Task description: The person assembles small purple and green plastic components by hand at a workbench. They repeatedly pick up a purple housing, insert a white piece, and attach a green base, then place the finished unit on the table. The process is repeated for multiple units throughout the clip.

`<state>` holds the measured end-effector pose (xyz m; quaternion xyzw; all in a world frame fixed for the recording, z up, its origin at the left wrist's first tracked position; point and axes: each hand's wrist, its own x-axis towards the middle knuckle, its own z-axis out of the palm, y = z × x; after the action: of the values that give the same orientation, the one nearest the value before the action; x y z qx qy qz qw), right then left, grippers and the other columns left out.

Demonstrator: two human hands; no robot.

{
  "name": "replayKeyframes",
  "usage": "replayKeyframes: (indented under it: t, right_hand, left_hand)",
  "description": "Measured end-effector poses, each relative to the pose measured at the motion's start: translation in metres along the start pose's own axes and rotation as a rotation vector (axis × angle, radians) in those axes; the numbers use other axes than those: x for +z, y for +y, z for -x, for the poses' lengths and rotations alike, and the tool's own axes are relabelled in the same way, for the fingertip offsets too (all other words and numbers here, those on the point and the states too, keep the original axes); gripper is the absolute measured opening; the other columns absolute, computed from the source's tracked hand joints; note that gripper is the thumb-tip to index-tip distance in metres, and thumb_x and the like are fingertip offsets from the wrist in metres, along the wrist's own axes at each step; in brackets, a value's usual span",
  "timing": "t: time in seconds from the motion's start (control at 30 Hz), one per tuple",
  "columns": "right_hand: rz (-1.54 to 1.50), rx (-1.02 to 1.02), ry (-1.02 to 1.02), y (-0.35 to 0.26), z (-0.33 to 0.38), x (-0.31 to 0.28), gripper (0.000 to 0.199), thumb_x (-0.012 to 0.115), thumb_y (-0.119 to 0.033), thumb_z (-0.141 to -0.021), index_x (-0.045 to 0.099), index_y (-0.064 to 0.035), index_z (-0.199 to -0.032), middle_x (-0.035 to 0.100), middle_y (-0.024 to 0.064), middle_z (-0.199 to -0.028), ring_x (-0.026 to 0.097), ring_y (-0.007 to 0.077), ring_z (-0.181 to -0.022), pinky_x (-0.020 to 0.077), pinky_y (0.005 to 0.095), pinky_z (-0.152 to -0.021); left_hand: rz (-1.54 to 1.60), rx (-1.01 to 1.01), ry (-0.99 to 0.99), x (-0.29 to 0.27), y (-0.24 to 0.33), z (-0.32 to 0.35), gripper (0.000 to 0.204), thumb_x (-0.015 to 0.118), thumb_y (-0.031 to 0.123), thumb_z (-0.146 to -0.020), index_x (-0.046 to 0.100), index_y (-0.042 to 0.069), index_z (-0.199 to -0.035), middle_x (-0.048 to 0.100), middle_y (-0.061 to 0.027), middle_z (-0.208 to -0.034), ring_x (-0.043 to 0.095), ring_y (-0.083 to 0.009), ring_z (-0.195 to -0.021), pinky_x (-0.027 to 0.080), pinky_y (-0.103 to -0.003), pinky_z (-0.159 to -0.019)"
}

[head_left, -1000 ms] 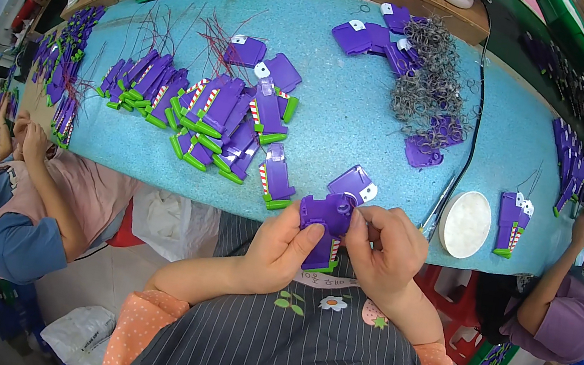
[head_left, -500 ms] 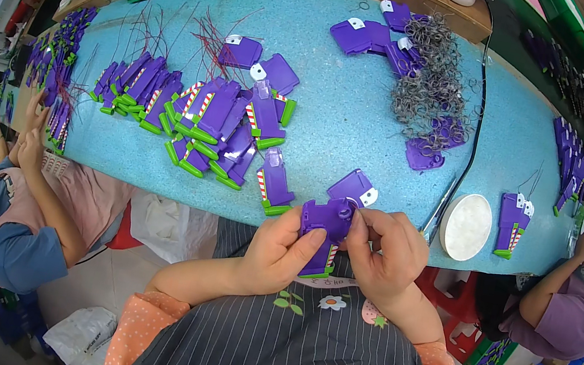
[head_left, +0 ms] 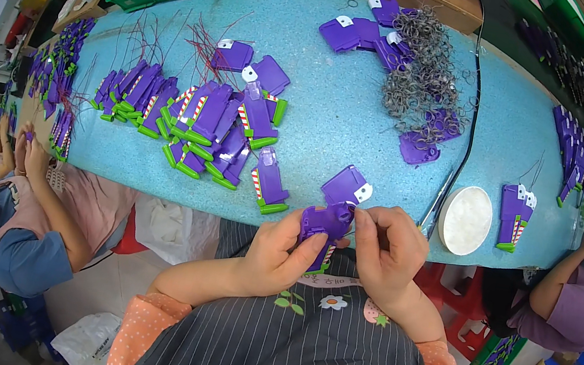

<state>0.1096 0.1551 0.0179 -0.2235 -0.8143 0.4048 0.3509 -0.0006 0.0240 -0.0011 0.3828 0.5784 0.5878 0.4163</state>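
A purple plastic toy part (head_left: pixel 326 221) with a green tip and a striped edge is held close to my apron, over the table's front edge. My left hand (head_left: pixel 275 242) grips it from the left, thumb across its lower side. Thumb and forefinger of my right hand (head_left: pixel 387 247) are pinched together at its upper right corner, by a small round post; anything tiny between them is hidden. Just beyond lies a purple panel (head_left: pixel 345 185) with a white rounded end. To the left rests another purple part with a green end (head_left: pixel 270 184).
Purple-and-green parts (head_left: pixel 209 124) with red wires are piled at left. A heap of thin metal springs (head_left: pixel 424 73) lies back right beside purple panels. At right are a white round dish (head_left: pixel 465 220), tweezers (head_left: pixel 438 198) and a black cable (head_left: pixel 471 127). Co-workers sit on both sides.
The purple part has tilted in my left hand. My right fingers have drawn slightly away from its corner. The whole view has shifted a little.
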Motion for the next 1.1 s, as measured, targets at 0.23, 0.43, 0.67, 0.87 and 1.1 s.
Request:
replayKeyframes:
  t: [0.23,0.43,0.67,0.87,1.1]
  right_hand:
    - [-0.149,0.106,-0.014,-0.002,0.003,-0.005,0.005,0.064,-0.001,-0.082,0.061,0.0014,-0.08,0.057,0.0059,-0.061,0.058,0.0083,-0.049,0.0384,0.0217,-0.041]
    - [-0.198,0.227,-0.044,0.001,0.007,0.001,0.009,0.063,-0.002,-0.082,0.057,0.0,-0.075,0.055,0.0067,-0.066,0.05,0.0108,-0.047,0.036,0.0261,-0.042]
    - [-0.39,0.261,-0.451,0.023,-0.027,-0.007,0.01,0.057,-0.006,-0.085,0.051,0.0017,-0.083,0.051,0.0082,-0.075,0.05,0.0138,-0.066,0.0394,0.0287,-0.06]
    - [-0.454,0.491,0.172,0.024,-0.046,0.003,0.017,0.066,-0.009,-0.081,0.057,-0.002,-0.093,0.054,0.002,-0.084,0.05,0.0105,-0.073,0.042,0.0235,-0.064]
    - [-0.377,0.168,-0.216,0.008,-0.001,0.016,0.025,0.06,-0.006,-0.084,0.058,0.0,-0.108,0.06,0.0118,-0.106,0.058,0.0161,-0.086,0.0458,0.0262,-0.067]
  left_hand:
    - [-0.037,0.031,-0.021,0.003,0.004,0.001,0.028,0.045,0.008,-0.094,0.048,-0.004,-0.119,0.067,-0.0111,-0.097,0.06,-0.0085,-0.075,0.049,-0.024,-0.066]
    - [-0.264,0.075,-0.081,0.0,0.014,-0.003,0.027,0.05,0.004,-0.09,0.048,-0.005,-0.116,0.066,-0.0156,-0.09,0.065,-0.0192,-0.073,0.05,-0.029,-0.063]
    - [-0.455,0.201,-0.271,-0.012,0.006,-0.005,0.027,0.051,0.006,-0.09,0.045,-0.004,-0.115,0.062,-0.0202,-0.09,0.064,-0.0319,-0.077,0.051,-0.036,-0.065]
    - [0.472,-0.241,-0.079,-0.016,0.019,-0.005,0.03,0.037,0.017,-0.099,0.034,0.0,-0.123,0.056,-0.0125,-0.111,0.059,-0.0153,-0.091,0.049,-0.029,-0.079]
    - [-0.392,0.15,0.151,-0.008,0.01,-0.008,0.026,0.05,0.006,-0.092,0.045,-0.005,-0.115,0.06,-0.0178,-0.092,0.063,-0.025,-0.074,0.049,-0.032,-0.062]
